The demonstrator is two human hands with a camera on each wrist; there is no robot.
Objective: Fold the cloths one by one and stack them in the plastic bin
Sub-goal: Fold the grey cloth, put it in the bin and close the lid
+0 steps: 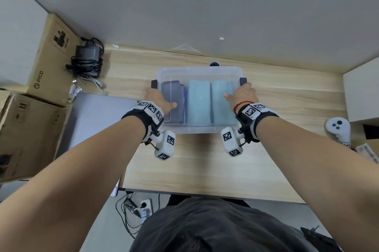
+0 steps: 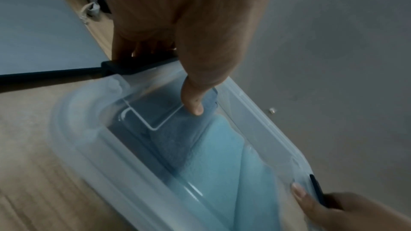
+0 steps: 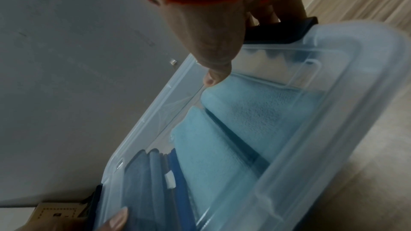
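A clear plastic bin [image 1: 196,129] with its see-through lid on sits at the middle of the wooden table. Inside, side by side, lie folded dark blue-grey cloths [image 1: 173,92] and two light blue cloths [image 1: 199,104]. My left hand [image 1: 158,98] grips the bin's left end: its thumb [image 2: 193,101] lies on the lid and its fingers curl at the black latch [image 2: 124,67]. My right hand [image 1: 241,96] grips the right end the same way, at the other black latch [image 3: 278,32]. The light blue cloth [image 3: 255,111] shows through the lid.
Cardboard boxes [image 1: 47,63] stand at the left, with a black power adapter and its cables [image 1: 87,57]. A grey flat pad [image 1: 96,116] lies left of the bin. A white controller [image 1: 338,128] and a white box [image 1: 361,91] are at the right. A wall runs behind the table.
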